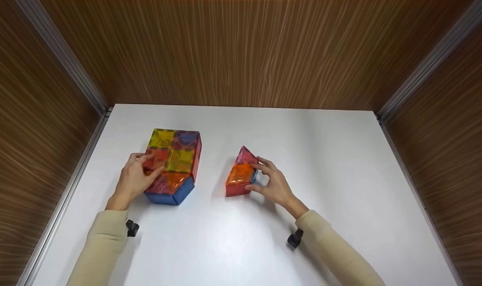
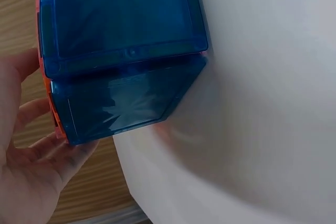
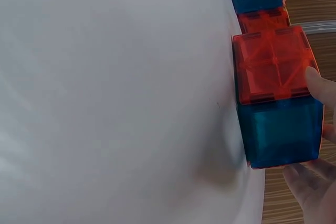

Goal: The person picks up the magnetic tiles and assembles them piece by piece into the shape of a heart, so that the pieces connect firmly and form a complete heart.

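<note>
A larger block built of translucent magnetic tiles (image 1: 181,159) lies on the left of the white table, with yellow, red, purple and orange squares and triangles on top. Its near end has blue side tiles (image 2: 126,14). My left hand (image 1: 133,176) grips its left side, thumb over the top; part of that side is hidden. To the right is a smaller magnetic tile block (image 1: 241,174), tapering to a pink point at the far end, with an orange top and red and blue sides (image 3: 275,64). My right hand (image 1: 275,184) holds it by its right side between thumb and fingers.
The white tabletop (image 1: 225,246) is bounded by a wood-grain back wall (image 1: 241,51) and side panels, with metal rails along the corners. A gap of bare table separates the two blocks. Small black cameras (image 1: 294,238) sit at both wrists.
</note>
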`<state>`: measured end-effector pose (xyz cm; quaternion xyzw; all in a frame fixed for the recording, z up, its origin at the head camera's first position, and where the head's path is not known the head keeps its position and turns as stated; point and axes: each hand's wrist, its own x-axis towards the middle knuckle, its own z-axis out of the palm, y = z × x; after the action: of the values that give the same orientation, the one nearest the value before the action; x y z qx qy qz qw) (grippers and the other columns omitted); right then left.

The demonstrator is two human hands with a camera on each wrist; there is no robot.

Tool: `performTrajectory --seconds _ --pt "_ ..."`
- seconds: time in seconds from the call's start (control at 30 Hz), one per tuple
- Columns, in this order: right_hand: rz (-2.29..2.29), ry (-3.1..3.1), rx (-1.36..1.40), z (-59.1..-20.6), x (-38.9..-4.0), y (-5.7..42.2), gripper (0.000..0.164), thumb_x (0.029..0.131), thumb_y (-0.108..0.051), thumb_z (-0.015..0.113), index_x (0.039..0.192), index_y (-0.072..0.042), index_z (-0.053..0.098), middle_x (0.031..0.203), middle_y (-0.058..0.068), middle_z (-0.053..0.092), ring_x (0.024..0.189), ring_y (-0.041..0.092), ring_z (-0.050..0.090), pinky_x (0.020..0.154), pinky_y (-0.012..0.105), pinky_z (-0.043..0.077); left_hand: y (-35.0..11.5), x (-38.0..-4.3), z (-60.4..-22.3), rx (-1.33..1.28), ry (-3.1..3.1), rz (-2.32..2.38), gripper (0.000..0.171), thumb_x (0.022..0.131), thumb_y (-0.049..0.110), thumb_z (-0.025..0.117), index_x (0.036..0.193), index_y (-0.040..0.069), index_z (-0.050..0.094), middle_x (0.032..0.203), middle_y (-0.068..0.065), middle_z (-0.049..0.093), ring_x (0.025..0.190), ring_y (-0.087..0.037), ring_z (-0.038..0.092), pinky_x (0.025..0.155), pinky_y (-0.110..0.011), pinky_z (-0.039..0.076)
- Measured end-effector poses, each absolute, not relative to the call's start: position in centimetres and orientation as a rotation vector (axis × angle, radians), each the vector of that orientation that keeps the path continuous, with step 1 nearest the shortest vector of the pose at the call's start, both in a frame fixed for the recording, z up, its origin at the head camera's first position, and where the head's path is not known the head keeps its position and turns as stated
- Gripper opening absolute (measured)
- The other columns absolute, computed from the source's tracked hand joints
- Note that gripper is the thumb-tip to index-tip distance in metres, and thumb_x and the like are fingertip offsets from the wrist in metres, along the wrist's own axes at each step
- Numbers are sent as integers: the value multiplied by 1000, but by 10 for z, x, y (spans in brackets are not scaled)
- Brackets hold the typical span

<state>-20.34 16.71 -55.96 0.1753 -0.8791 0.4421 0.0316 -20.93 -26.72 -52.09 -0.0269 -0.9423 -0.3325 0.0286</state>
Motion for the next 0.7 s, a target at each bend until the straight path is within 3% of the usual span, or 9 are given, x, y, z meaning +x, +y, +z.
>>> performTrajectory --seconds 0.7 --pt "1344 -2758 664 -560 -239 153 69 84 -32 90 144 -10 65 165 18 45 147 40 52 112 53 53 -207 -214 -529 -207 -2861 -1042 65 96 36 78 143 -5 60 136 -26 54 117 -41 61 109 -56 53"
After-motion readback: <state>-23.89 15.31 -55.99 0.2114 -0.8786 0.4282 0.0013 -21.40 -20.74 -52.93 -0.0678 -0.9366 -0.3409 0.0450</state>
